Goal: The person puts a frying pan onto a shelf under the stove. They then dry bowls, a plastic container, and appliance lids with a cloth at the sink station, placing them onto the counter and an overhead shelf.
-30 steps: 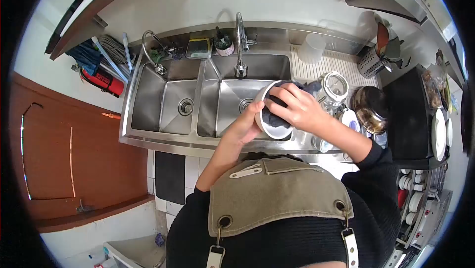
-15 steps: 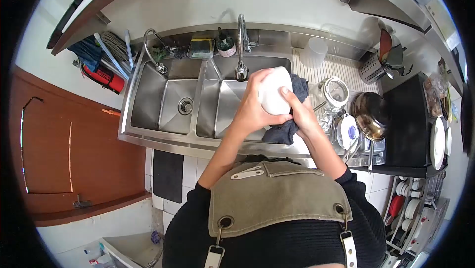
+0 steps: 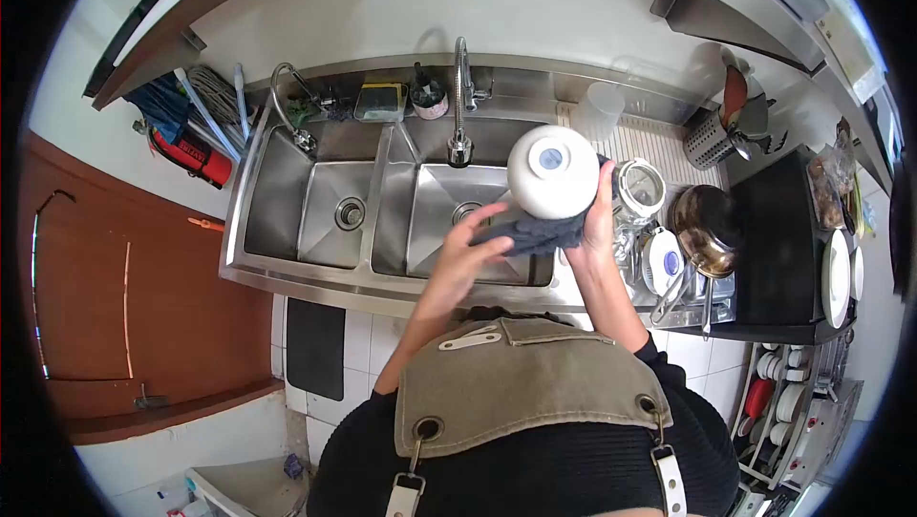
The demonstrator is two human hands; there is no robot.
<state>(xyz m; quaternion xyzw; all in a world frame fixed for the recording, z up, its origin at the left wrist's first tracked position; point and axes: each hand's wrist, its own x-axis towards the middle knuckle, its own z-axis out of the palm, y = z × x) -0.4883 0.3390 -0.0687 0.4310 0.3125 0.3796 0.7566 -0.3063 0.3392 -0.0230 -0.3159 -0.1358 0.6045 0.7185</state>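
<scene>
A white bowl (image 3: 564, 188) is turned bottom-out above the right sink basin, its foot ring facing me. My right hand (image 3: 596, 223) grips it from the right side, with a dark grey cloth (image 3: 540, 233) bunched beneath and behind the bowl. Off to the bowl's lower left, my left hand (image 3: 460, 254) has its fingers apart around the left end of the cloth. Whether those fingertips touch the cloth, I cannot tell.
A double steel sink (image 3: 330, 207) with two faucets lies ahead. On the drainboard at right are a glass jar (image 3: 642, 186), a clear plastic container (image 3: 599, 108), a white lid (image 3: 659, 261), a pan (image 3: 705, 231) and a utensil holder (image 3: 707, 142).
My left hand has let go of the bowl and dropped to the cloth's left end. The bowl has turned so its base shows, staying in my right hand.
</scene>
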